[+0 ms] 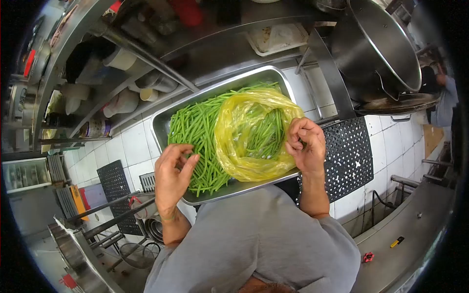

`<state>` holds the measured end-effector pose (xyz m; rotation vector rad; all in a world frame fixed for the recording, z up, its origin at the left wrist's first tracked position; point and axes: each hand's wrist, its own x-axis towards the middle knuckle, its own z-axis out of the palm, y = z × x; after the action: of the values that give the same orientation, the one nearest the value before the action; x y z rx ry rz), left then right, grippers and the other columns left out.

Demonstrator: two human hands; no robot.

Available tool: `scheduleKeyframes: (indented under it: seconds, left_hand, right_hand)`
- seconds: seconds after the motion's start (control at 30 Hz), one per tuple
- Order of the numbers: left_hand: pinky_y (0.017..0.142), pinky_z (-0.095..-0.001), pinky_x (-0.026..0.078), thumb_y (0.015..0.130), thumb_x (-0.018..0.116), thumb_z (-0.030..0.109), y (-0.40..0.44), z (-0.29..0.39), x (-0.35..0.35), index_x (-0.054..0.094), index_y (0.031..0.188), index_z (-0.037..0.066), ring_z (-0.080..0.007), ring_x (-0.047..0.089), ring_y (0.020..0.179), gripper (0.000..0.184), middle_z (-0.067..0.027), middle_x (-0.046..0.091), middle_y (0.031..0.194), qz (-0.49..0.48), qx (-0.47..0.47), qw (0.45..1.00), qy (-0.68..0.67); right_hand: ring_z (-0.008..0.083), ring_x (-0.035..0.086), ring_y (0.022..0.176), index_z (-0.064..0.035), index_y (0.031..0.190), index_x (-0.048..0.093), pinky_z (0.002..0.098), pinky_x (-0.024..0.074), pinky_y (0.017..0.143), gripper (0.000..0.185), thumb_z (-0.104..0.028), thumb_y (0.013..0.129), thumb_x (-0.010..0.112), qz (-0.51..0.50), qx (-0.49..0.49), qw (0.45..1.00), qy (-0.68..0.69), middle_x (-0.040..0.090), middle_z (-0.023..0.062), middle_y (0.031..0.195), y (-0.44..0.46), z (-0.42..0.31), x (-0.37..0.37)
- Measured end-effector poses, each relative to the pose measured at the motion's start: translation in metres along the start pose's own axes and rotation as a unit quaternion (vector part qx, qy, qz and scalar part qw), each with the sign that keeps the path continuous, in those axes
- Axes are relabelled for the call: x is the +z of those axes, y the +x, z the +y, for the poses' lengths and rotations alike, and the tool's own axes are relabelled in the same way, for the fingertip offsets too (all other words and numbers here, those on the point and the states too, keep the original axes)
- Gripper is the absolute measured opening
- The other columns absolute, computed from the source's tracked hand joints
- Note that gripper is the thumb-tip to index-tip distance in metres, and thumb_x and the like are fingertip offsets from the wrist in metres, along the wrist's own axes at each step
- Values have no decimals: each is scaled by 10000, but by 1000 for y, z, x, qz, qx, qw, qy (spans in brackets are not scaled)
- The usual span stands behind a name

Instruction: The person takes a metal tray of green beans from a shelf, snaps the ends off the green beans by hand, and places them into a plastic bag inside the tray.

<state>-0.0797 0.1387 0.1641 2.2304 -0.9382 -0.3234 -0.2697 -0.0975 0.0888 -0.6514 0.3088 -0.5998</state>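
Observation:
A deep metal tray (157,128) in front of me holds a heap of long green beans (193,128). On its right half sits a yellow plastic bag (229,149), its mouth spread wide, with more green beans inside. My left hand (175,172) hovers at the tray's left front side, over the edge of the loose beans. Its thumb stands apart from the bent fingers, and nothing shows between them. At the bag's right rim is my right hand (308,142), fingers curled and closed on the plastic.
Metal shelving (141,58) with containers runs along the left and back. A large steel pot (376,46) stands at the upper right. Black perforated mats (346,156) lie on the white tiled floor (134,146). A steel counter (400,229) is at the lower right.

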Motion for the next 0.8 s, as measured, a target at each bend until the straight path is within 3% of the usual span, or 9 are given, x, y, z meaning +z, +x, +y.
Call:
scheduleKeyframes:
  seconds: [0.03, 0.1, 0.17, 0.27, 0.3, 0.37, 0.47, 0.7, 0.8]
  left_hand:
    - [568, -289, 477, 793, 752, 49, 5, 7, 4, 666, 997, -19, -186, 590, 649, 231, -96, 642, 853, 3, -1, 1000, -3]
    - [605, -351, 497, 808, 731, 68, 15, 21, 19, 671, 947, -12, -265, 604, 667, 171, -112, 642, 850, -67, 186, 980, -1]
    - [639, -397, 514, 834, 674, 61, 27, 38, 43, 687, 876, -9, -285, 637, 737, 82, -146, 649, 850, -169, 270, 948, 9]
    - [663, -402, 533, 819, 635, 96, 41, 42, 90, 698, 813, -3, -285, 651, 784, 118, -151, 651, 803, -238, 337, 902, 127]
    - [663, -402, 533, 819, 635, 96, 41, 41, 101, 698, 813, -3, -285, 651, 784, 118, -151, 651, 803, -240, 343, 899, 126]
    - [633, -388, 547, 702, 632, 44, 43, 38, 120, 711, 754, -2, -309, 656, 794, 105, -168, 646, 754, -245, 348, 864, 270]
    - [603, -390, 542, 687, 649, 53, 40, 33, 133, 722, 742, 16, -298, 662, 795, 99, -176, 658, 774, -225, 328, 858, 326]
    - [621, -398, 545, 710, 613, 70, 45, 34, 116, 689, 727, -2, -313, 661, 781, 106, -171, 643, 784, -237, 321, 867, 298]
    - [650, -394, 544, 738, 630, 53, 48, 47, 93, 709, 760, -8, -320, 662, 785, 102, -183, 655, 780, -235, 292, 897, 233]
  right_hand:
    - [55, 291, 520, 35, 888, 577, 223, 270, 446, 133, -75, 903, 502, 3, 3, 1000, -15, 434, 18, 683, 0, 1, 1]
    - [49, 281, 507, 35, 900, 593, 217, 257, 442, 168, -108, 930, 511, 12, -2, 999, -39, 411, -3, 646, 1, 0, 5]
    - [42, 272, 499, 35, 897, 595, 208, 240, 434, 161, -101, 933, 515, 11, -4, 1000, -25, 394, -19, 623, 0, 1, 6]
    - [34, 253, 489, 33, 901, 600, 204, 224, 426, 159, -104, 940, 530, 28, -25, 998, -54, 378, -40, 609, -5, -3, 8]
    - [34, 253, 489, 33, 901, 600, 204, 224, 426, 159, -104, 940, 530, 32, -30, 998, -54, 378, -40, 609, -8, -4, 8]
    - [29, 241, 482, 31, 906, 603, 205, 216, 422, 158, -110, 943, 542, 58, -41, 995, -67, 366, -58, 600, -14, -6, 7]
    - [27, 240, 477, 27, 908, 605, 206, 209, 420, 156, -113, 944, 545, 64, -38, 995, -60, 364, -61, 596, -19, -6, 1]
    - [27, 239, 465, 28, 912, 607, 210, 200, 415, 151, -99, 950, 535, 65, -21, 996, -62, 359, -63, 583, -15, -3, 2]
    - [28, 238, 456, 29, 914, 607, 212, 198, 410, 153, -82, 960, 512, 44, -25, 996, -73, 356, -62, 575, -15, -3, 4]
